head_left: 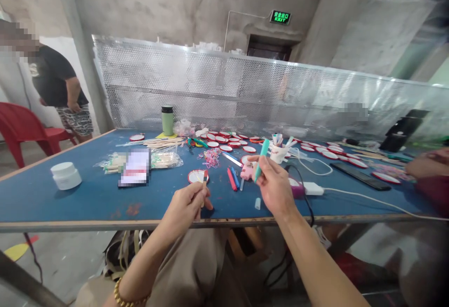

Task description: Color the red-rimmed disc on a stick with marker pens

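Note:
My left hand (185, 209) is closed in a pinch on a short wooden stick (205, 179) whose tip is dark, held just over the near edge of the blue table (87, 195). My right hand (273, 181) is closed around a teal marker pen (261, 159), held upright above the table. A round white disc with a red rim (195, 176) lies just beyond the stick. A small pink figure (247, 171) sits next to my right hand. A clear pen cap (257, 203) lies on the table below that hand.
Red and blue pens (233, 178), several red-rimmed discs (224, 141), a bundle of wooden sticks (164, 143), a green flask (167, 120), a white jar (66, 175), a pen cup (278, 152), a white charger with cable (313, 188) and a black phone (361, 176) lie about. Another person's arm (426, 167) rests at right; a person stands at left by a red chair (24, 129).

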`<control>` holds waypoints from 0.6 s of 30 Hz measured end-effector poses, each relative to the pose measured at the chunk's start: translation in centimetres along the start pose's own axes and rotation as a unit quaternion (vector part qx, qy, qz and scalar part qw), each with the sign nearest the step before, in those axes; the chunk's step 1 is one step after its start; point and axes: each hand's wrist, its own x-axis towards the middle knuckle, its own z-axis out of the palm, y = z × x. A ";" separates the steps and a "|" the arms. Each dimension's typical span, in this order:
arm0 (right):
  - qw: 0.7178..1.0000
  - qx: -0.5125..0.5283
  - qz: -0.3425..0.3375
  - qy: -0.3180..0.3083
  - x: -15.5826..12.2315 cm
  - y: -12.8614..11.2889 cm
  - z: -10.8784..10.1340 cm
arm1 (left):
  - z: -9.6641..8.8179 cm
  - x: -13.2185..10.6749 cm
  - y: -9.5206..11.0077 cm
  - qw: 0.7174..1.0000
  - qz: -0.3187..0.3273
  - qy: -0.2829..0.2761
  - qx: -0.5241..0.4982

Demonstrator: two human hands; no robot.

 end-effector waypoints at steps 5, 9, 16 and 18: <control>1.000 0.026 -0.014 0.002 -3.4 0.1 3.2 | -0.1 0.4 -0.3 1.000 -0.007 0.010 -0.023; 0.998 -0.022 -0.059 -0.002 -4.9 1.3 5.4 | -0.3 0.7 -0.2 0.998 -0.033 0.002 -0.062; 0.992 -0.072 -0.096 0.027 -5.5 2.7 6.9 | -0.4 0.6 -0.2 0.998 -0.013 -0.015 -0.058; 0.988 -0.096 -0.117 0.027 -5.8 3.0 6.9 | -0.4 0.5 -0.2 0.998 -0.007 -0.014 -0.056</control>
